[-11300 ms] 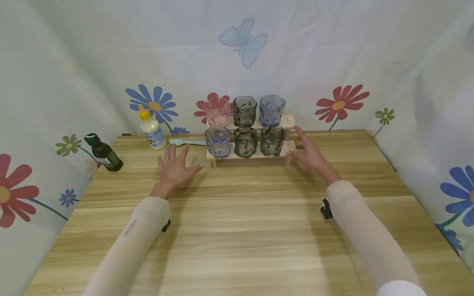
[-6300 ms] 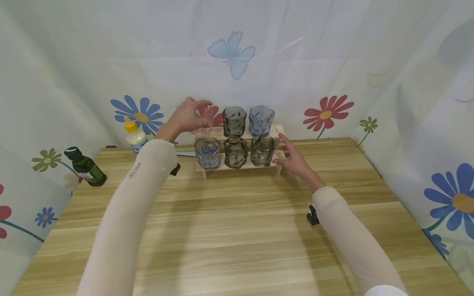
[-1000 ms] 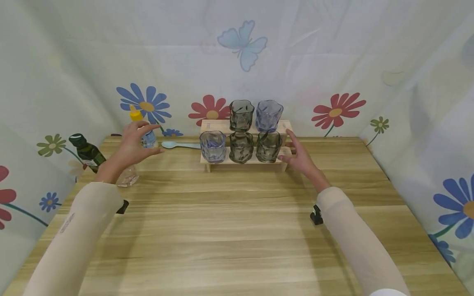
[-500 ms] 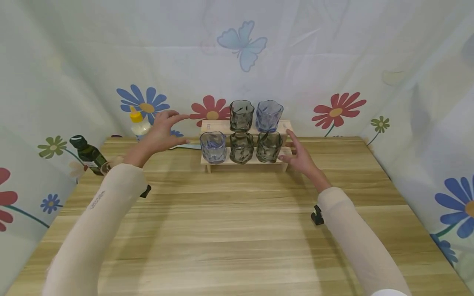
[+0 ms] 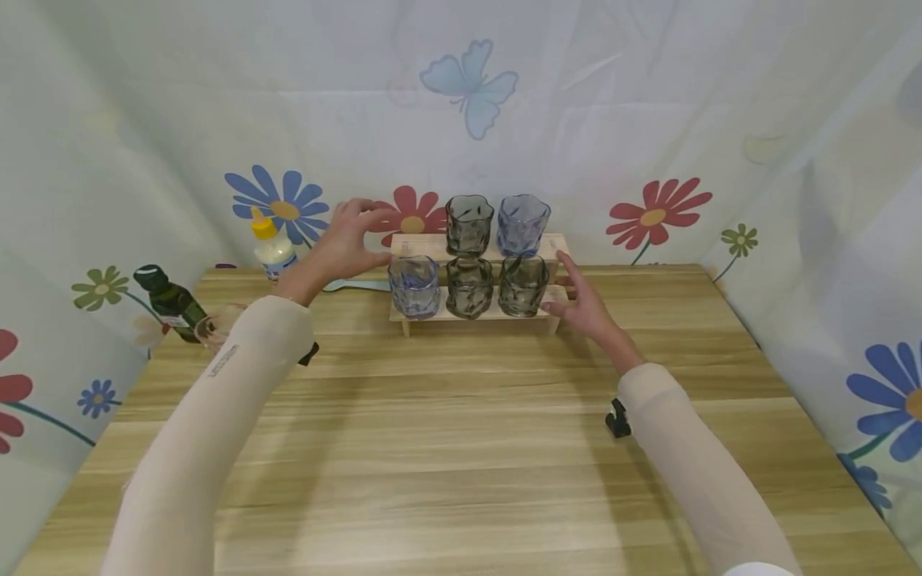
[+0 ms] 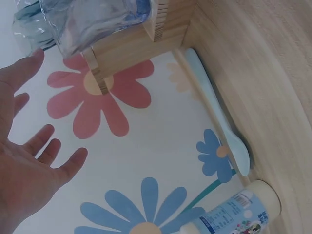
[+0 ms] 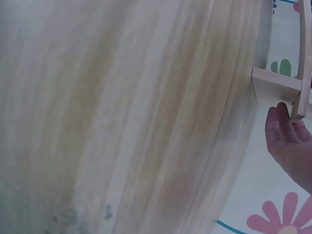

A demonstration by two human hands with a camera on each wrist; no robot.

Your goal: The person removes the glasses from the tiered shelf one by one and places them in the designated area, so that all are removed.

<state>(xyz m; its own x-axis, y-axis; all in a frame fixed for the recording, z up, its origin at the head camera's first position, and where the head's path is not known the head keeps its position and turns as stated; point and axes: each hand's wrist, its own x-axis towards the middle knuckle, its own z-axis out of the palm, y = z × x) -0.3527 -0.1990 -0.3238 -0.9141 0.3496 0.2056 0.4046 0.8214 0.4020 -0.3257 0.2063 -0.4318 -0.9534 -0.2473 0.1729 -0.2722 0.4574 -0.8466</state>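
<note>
A two-step wooden rack [image 5: 412, 245] bears several glasses. On its upper step stand a dark grey glass [image 5: 470, 226] and a blue one [image 5: 523, 226]; the lower step holds a bluish glass [image 5: 414, 288] and two dark grey ones. My left hand [image 5: 344, 246], empty with fingers spread, is at the rack's left end, beside the bare part of the upper step. In the left wrist view that hand [image 6: 34, 165] has nothing between thumb and fingers. At the rack's right end rests my right hand [image 5: 587, 308], its fingertips at the rack's edge; the right wrist view shows its fingers [image 7: 281, 127] against the wood.
A yellow-capped bottle [image 5: 276, 252], a dark green bottle [image 5: 173, 302] and a pale blue spoon [image 5: 353, 285] are at the table's back left. A pink glass [image 5: 216, 326] stands beside the green bottle, partly hidden by my left sleeve. A flowered curtain hangs behind.
The pink glass has gone from the rack's upper left to the table's left side. My left hand, which held it earlier, has let go and moved back right to the rack. The right hand stays there.
</note>
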